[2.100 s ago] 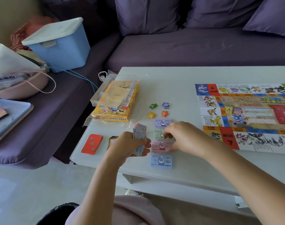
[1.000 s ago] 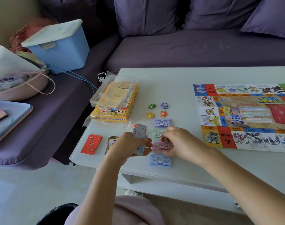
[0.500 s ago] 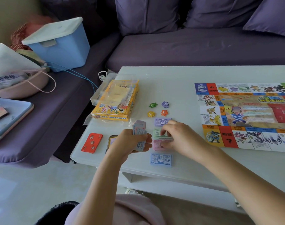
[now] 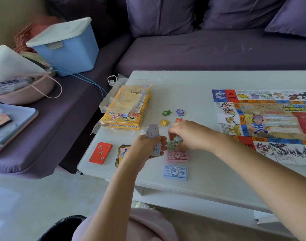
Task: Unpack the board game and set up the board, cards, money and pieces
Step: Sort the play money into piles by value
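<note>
My left hand (image 4: 147, 145) grips a fanned stack of paper money (image 4: 153, 133) above the white table (image 4: 192, 87). My right hand (image 4: 188, 134) is curled over the green money pile (image 4: 172, 144), pinching a banknote there and hiding the pile beyond it. Nearer me lie the pink 1000 pile (image 4: 177, 156) and the blue 500 pile (image 4: 175, 172). Star-shaped pieces, green (image 4: 166, 112), purple (image 4: 179, 112), yellow (image 4: 164, 122) and orange (image 4: 178, 120), sit just beyond. The board (image 4: 270, 122) lies unfolded at right. A red card deck (image 4: 100, 153) and a second deck (image 4: 121, 153) lie at left.
The yellow game box (image 4: 126, 108) under a clear plastic lid sits at the table's left edge. A purple sofa (image 4: 209, 49) surrounds the table, carrying a blue lidded bin (image 4: 67, 44), a pink bag (image 4: 25, 91) and a tablet (image 4: 11, 122).
My right hand went from the green pile to the pink pile, then back up to the green pile, laying notes down. The left hand has stayed put with the stack.
</note>
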The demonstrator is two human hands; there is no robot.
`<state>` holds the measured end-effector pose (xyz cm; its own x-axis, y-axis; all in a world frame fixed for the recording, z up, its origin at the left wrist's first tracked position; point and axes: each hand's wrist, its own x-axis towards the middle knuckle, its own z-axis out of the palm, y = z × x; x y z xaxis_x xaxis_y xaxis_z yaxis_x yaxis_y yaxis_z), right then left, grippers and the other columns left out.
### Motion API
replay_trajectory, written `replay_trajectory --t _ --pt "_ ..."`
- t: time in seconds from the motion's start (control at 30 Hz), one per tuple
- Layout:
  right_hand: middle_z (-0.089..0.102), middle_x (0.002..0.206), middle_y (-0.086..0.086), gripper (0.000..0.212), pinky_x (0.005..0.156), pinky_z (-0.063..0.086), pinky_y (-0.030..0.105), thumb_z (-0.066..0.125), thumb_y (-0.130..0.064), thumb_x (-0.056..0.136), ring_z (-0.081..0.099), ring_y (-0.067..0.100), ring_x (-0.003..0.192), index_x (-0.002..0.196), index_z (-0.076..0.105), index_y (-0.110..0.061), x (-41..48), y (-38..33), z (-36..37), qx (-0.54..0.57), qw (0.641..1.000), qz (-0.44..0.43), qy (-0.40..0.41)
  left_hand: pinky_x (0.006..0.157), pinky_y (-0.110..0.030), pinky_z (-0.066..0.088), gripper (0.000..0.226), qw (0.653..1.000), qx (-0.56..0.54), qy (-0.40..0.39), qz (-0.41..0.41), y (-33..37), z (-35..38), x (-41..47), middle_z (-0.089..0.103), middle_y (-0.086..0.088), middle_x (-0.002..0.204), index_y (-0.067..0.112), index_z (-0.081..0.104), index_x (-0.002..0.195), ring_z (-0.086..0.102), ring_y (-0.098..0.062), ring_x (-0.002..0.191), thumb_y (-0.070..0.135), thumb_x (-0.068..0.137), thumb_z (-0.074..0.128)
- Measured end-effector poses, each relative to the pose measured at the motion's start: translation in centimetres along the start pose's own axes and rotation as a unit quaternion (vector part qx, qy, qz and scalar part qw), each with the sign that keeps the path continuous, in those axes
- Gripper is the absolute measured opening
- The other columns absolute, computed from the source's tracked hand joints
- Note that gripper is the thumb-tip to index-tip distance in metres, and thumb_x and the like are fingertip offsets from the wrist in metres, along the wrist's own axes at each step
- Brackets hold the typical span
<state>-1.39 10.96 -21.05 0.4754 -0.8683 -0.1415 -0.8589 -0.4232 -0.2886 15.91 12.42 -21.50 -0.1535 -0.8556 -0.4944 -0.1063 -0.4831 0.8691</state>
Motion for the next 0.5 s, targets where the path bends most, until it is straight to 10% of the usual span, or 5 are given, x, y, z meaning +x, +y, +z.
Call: replay_trajectory --t 0.5 --pt "0.045 0.086 -0.006 0.013 0.065 0.033 0.023 0.068 -0.006 0.08 0.05 0.014 0.084 0.09 0.063 -0.012 0.2 1.0 1.7 0.048 0.996 -0.014 0.067 0.076 -0.032 0.054 0.016 0.999 -0.036 0.008 0.026 0.5 -0.2 0.5 0.069 -0.009 0.089 0.007 0.064 0.092 0.065 -0.02 0.08 0.009 0.096 0.049"
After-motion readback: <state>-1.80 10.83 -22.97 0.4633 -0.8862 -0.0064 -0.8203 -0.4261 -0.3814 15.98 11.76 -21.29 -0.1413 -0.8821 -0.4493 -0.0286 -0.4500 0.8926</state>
